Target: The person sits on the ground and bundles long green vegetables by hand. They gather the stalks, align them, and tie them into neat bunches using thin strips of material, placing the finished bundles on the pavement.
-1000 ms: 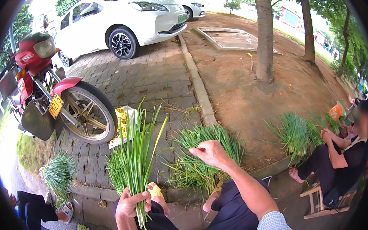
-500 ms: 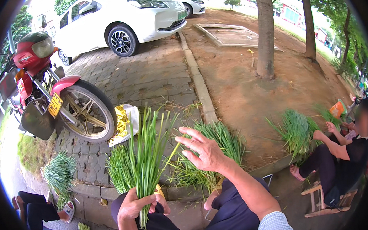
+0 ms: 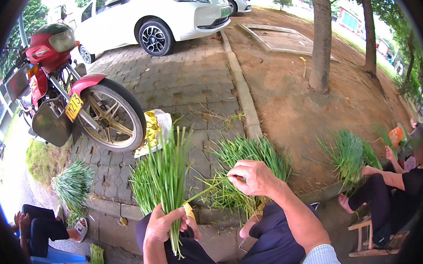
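A bunch of garlic chives (image 3: 168, 173) stands upright in my left hand (image 3: 162, 225), its fingers wrapped round the lower stems. Pale stem ends stick out below that hand. To the right of the bunch, my right hand (image 3: 254, 178) is closed in a pinch. A yellowish chive leaf (image 3: 202, 192) slants out of the bunch toward those fingertips, which seem to hold its end. Behind the held bunch lies a pile of chives (image 3: 144, 186). A larger chive heap (image 3: 263, 156) rests beyond my right hand, on the paving by the kerb.
A red motorcycle (image 3: 108, 114) stands at the left, beside a gold-and-white wrapper (image 3: 161, 124). At the right, a co-worker (image 3: 390, 184) sits on a wooden stool (image 3: 361, 235) by more chives (image 3: 346, 156). Another seated person (image 3: 39, 228) is at lower left, near a chive bundle (image 3: 75, 182).
My right hand's spread fingers have closed into a pinch and sit a little lower and farther right. The yellowish leaf leans more to the right. The whole view has shifted slightly.
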The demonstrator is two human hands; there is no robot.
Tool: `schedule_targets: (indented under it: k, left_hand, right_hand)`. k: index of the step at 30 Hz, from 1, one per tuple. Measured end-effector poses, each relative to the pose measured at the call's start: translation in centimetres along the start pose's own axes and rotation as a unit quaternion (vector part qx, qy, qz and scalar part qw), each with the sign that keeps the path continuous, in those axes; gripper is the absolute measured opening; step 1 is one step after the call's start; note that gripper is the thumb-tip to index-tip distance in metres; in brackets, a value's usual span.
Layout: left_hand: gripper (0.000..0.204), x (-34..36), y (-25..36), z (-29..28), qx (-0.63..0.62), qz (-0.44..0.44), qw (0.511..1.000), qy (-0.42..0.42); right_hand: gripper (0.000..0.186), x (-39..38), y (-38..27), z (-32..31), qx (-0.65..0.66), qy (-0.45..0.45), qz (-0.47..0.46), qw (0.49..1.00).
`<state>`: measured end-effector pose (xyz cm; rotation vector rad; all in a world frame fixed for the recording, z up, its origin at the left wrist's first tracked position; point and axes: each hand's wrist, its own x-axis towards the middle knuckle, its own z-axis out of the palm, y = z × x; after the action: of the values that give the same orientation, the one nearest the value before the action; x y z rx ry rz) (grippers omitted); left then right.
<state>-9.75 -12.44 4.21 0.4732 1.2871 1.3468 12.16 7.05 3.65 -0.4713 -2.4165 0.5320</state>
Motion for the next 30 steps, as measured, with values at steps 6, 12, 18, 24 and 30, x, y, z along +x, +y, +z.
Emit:
schedule_targets:
  k: [6, 12, 18, 24, 30]
  left_hand:
    - [0.029, 0.3, -0.4, -0.5, -0.004, 0.015, 0.999, 0.039]
    - [0.026, 0.3, -0.4, -0.9, -0.007, 0.024, 0.999, 0.048]
    - [0.022, 0.2, -0.5, -0.8, 0.009, 0.026, 0.998, 0.054]
    - [0.019, -0.2, -0.1, -1.1, 0.009, 0.037, 0.996, 0.075]
    - [0.023, -0.1, -0.3, -1.3, 0.014, 0.035, 0.998, 0.05]
  right_hand:
    - [0.006, -0.5, 0.1, 1.1, 0.02, -0.081, 0.037, 0.996]
    - [0.014, -1.4, 0.9, 3.8, 0.1, -0.13, 0.139, 0.977]
    - [0.018, -1.3, 1.2, 5.2, 0.282, -0.109, 0.321, 0.897]
    - [0.019, -0.9, 1.4, 4.7, 0.344, -0.026, 0.421, 0.839]
    - [0.015, -1.8, 1.4, 7.0, 0.19, -0.078, 0.314, 0.927]
